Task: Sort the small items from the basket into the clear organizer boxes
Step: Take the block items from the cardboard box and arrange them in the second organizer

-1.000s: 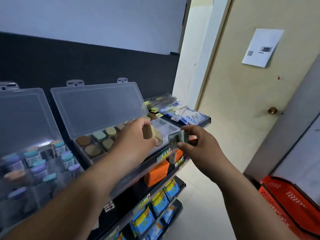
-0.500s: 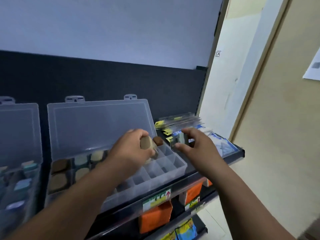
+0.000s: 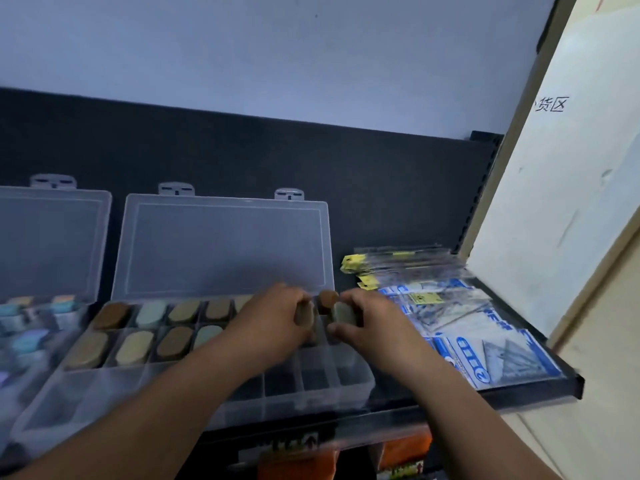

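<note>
A clear organizer box (image 3: 318, 382) lies open on the shelf, its lid leaning back against the dark panel. Several brown, tan and pale green oval items (image 3: 136, 346) fill its back compartments on the left. My left hand (image 3: 273, 323) hovers over the box's right part and grips a tan oval item (image 3: 304, 315). My right hand (image 3: 367, 323) is beside it and pinches a pale grey-green item (image 3: 343, 314). A brown item (image 3: 327, 300) stands in a back compartment between the two hands. The basket is out of view.
A second clear box (image 3: 52, 237) with blue-capped items stands at the left. Packets in clear and blue-white wrapping (image 3: 460, 327) cover the shelf to the right. Orange boxes (image 3: 405, 448) sit on the shelf below. A pale door frame (image 3: 568, 202) rises at the right.
The view swung left and down onto the box. Both hands dropped from in front of the shelf to just over the box's right compartments, still holding their items.
</note>
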`<state>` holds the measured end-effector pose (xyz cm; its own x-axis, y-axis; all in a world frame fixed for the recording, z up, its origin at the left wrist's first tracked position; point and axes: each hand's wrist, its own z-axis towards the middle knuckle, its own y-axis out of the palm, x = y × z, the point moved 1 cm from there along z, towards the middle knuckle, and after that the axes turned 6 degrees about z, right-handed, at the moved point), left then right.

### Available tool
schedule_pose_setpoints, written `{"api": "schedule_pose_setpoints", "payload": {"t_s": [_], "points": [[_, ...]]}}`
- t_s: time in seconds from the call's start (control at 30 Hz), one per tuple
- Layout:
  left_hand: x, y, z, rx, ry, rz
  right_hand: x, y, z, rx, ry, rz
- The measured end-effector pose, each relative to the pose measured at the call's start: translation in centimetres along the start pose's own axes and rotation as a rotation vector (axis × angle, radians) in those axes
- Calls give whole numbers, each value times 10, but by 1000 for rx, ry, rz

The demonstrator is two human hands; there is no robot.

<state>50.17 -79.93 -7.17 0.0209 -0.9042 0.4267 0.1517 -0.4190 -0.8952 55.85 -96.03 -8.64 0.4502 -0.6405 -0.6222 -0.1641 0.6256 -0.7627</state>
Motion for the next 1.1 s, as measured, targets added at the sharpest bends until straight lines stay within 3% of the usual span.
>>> {"api": "schedule_pose_setpoints", "payload": {"t_s": [0.27,0.53,0.87,0.97,1.1], "points": [[2,11,2,-41,-23,132,9,1,7,-151,-13,-94],[1,12,-1,-73,-37,233,6,-4,10,-179,-64,-79],[-29,-19,-42,206,-121,361,-37,17,10,-26,-248,-251],[-47,-39,-64,294,-156,461,-64,30,6,-69,-296,-302],[-81,-70,-104,285,-256,498,-112,53,-2,-148,-345,-289]]}}
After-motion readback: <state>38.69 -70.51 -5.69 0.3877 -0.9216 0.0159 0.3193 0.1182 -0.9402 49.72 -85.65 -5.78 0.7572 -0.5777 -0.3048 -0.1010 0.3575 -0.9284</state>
